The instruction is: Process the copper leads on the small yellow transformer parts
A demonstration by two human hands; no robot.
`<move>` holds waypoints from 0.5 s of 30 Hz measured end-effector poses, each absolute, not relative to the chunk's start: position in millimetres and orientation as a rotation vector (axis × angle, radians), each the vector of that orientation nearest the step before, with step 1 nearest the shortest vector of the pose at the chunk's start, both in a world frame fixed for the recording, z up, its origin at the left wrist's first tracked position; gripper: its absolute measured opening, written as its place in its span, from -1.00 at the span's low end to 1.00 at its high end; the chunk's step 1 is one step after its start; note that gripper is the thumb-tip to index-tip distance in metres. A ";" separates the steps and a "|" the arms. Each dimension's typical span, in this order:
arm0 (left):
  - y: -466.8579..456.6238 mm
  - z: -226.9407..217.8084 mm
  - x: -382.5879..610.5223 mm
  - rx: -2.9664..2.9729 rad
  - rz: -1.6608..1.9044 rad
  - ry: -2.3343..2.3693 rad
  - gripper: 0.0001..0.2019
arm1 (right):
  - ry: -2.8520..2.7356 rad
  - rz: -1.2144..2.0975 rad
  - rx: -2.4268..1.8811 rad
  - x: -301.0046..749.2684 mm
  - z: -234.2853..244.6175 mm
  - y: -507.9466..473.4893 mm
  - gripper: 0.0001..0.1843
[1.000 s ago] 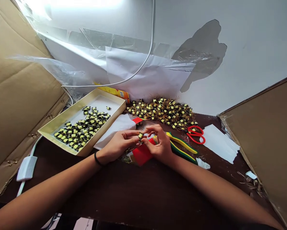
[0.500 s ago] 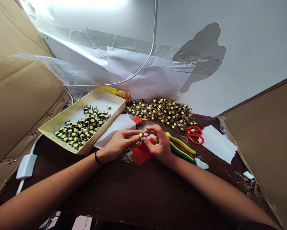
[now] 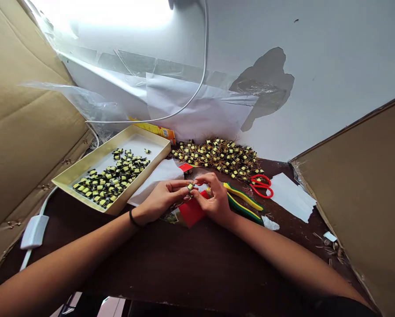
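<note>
Between my fingertips is a small transformer coil (image 3: 190, 187), wrapped in yellow tape with black ends. My left hand (image 3: 162, 196) pinches it from the left with thumb and fingers. My right hand (image 3: 213, 200) closes on it from the right, its thumb and index finger meeting at the coil; any wire between them is too fine to make out. Under both hands lies a red printed packet (image 3: 192, 212), partly hidden. Beyond the hands spreads a heap of similar coils (image 3: 217, 154) with loose copper wires. At left, a shallow cardboard box (image 3: 113, 208) holds many coils with no long wires showing.
Green-and-yellow-handled pliers (image 3: 245, 198) lie beside my right hand, with red-handled scissors (image 3: 261, 187) behind them. White paper (image 3: 291, 196) lies farther right. Cardboard walls (image 3: 359, 176) flank the dark table (image 3: 184, 264). A white cable with an inline switch (image 3: 35, 232) runs down the left.
The camera view has shifted slightly, so the scene sits a little farther left. Both hands keep the coil pinched in nearly the same pose.
</note>
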State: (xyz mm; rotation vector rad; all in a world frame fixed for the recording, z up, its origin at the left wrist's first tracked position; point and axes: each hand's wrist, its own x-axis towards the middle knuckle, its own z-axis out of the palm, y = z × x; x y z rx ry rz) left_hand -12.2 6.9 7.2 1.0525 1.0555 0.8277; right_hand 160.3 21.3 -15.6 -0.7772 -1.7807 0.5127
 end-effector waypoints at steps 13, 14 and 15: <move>8.1 3.8 -13.3 1.106 0.872 1.073 -0.47 | -1.770 0.569 -0.894 156.8 -16.8 18.1 -0.71; 8.5 3.5 -13.5 1.108 0.881 1.066 -0.48 | -1.780 0.567 -0.892 155.6 -17.2 18.3 -0.69; 8.7 3.5 -13.6 1.112 0.891 1.059 -0.49 | -1.790 0.564 -0.878 154.6 -16.5 19.1 -0.68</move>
